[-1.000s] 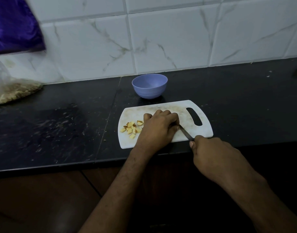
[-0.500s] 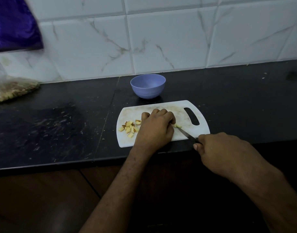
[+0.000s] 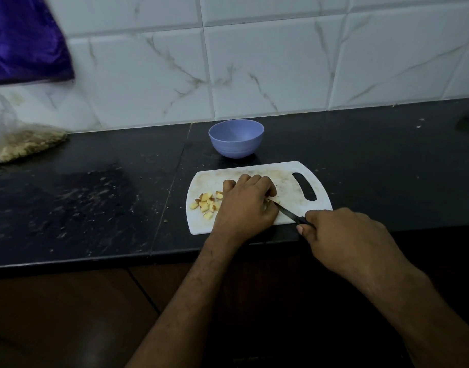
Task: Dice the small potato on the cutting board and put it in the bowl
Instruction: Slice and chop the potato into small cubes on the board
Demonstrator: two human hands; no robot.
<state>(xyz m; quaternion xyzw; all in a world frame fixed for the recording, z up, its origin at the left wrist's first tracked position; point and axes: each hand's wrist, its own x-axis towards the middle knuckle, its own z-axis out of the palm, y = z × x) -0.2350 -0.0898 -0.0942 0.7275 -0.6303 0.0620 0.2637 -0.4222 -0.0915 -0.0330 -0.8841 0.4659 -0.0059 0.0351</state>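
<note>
A white cutting board (image 3: pixel 289 181) lies on the black counter near its front edge. Several yellow potato dice (image 3: pixel 205 204) sit in a pile on its left part. My left hand (image 3: pixel 245 205) is curled over the rest of the potato at the board's middle, hiding nearly all of it. My right hand (image 3: pixel 342 240) grips a dark knife (image 3: pixel 286 212), whose blade points left and up and meets the board just under my left fingers. A lilac bowl (image 3: pixel 236 138) stands behind the board; nothing shows inside it.
A clear plastic bag with beige crumbs (image 3: pixel 23 142) lies at the far left of the black counter (image 3: pixel 95 203). A purple cloth (image 3: pixel 23 38) hangs at the upper left. White marbled tiles form the wall behind.
The knife and my right hand have slid back and forth at the potato, ending slightly lower and to the right. My left hand stays pressed on the potato.
</note>
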